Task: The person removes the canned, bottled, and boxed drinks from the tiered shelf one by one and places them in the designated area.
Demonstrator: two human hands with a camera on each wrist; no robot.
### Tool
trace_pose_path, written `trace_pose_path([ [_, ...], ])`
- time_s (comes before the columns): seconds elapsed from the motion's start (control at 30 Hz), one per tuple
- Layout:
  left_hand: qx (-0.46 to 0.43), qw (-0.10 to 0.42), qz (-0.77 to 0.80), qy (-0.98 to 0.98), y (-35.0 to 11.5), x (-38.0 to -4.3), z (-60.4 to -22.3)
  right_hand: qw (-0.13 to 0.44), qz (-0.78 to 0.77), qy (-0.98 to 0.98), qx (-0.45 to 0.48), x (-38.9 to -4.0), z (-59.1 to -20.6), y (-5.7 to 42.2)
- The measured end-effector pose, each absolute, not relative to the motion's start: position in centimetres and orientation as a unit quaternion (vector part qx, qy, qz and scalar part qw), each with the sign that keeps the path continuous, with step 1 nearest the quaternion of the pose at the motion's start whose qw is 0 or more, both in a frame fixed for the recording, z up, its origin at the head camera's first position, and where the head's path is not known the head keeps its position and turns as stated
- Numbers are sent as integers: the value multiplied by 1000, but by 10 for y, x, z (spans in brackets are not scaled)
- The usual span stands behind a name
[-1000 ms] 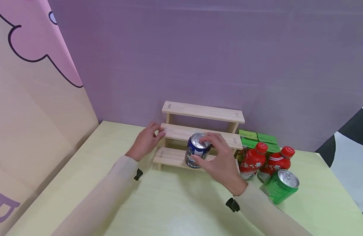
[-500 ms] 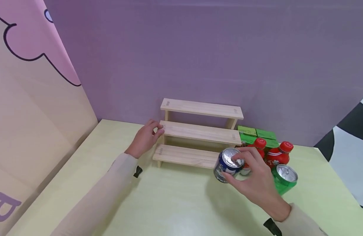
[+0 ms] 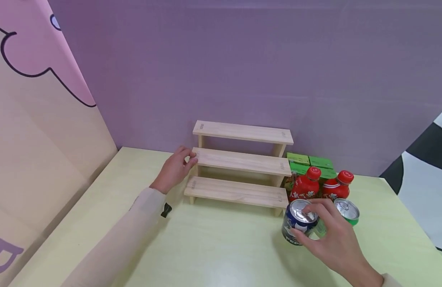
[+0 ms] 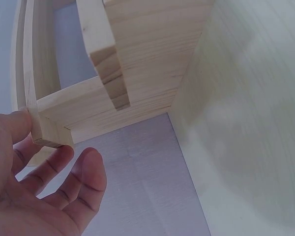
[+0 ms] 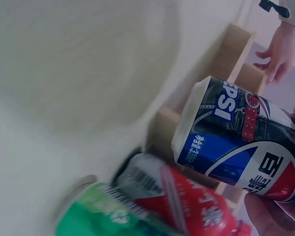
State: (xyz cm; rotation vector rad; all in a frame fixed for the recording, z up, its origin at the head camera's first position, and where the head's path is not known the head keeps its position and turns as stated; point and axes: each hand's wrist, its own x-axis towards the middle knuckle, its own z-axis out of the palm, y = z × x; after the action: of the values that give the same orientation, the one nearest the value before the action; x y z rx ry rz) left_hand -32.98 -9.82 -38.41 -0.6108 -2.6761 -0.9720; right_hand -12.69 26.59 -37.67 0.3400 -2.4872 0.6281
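A blue and black Pepsi can (image 3: 295, 224) is held by my right hand (image 3: 337, 239), thumb on its near side and fingers at the top rim. It hangs upright over the table, in front of the right end of a three-step wooden shelf rack (image 3: 242, 161). In the right wrist view the can (image 5: 241, 137) shows its printed side, its base clear of the table. My left hand (image 3: 175, 169) pinches the left end of the rack's middle board. The left wrist view shows the thumb and fingers of that hand (image 4: 44, 182) around the board's corner (image 4: 54, 133).
Two red-capped bottles (image 3: 304, 187) stand right of the rack. Green boxes (image 3: 310, 165) are behind them. A green can (image 3: 346, 209) stands in front of the bottles, partly hidden by my right hand. A purple wall (image 3: 242, 71) rises behind the table.
My right hand has carried the Pepsi can from the bottom step to the right and towards me, off the rack. The left hand stays at the middle board.
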Motion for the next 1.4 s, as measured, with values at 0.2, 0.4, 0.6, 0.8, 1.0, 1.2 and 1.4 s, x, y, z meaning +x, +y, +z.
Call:
trace_pose_path([
  [0.2, -208, 121, -328, -913, -100, -329, -384, 237, 236, -939, 82, -122, -385, 275],
  [0.4, -207, 121, -327, -914, -102, -329, -385, 202, 250, -945, 60, -122, -394, 278],
  [0.6, -210, 125, -326, -913, -103, -330, -386, 205, 244, -945, 70, -124, -395, 279],
  [0.8, -209, 124, -324, -914, -103, -330, -385, 223, 225, -945, 80, -126, -392, 280],
  [1.0, -211, 123, -324, -914, -103, -328, -383, 240, 215, -942, 97, -130, -389, 281],
  [1.2, -208, 116, -322, -916, -104, -326, -382, 251, 202, -940, 110, -134, -386, 283],
  [1.4, -204, 118, -326, -915, -103, -324, -379, 273, 200, -932, 129, -139, -384, 285],
])
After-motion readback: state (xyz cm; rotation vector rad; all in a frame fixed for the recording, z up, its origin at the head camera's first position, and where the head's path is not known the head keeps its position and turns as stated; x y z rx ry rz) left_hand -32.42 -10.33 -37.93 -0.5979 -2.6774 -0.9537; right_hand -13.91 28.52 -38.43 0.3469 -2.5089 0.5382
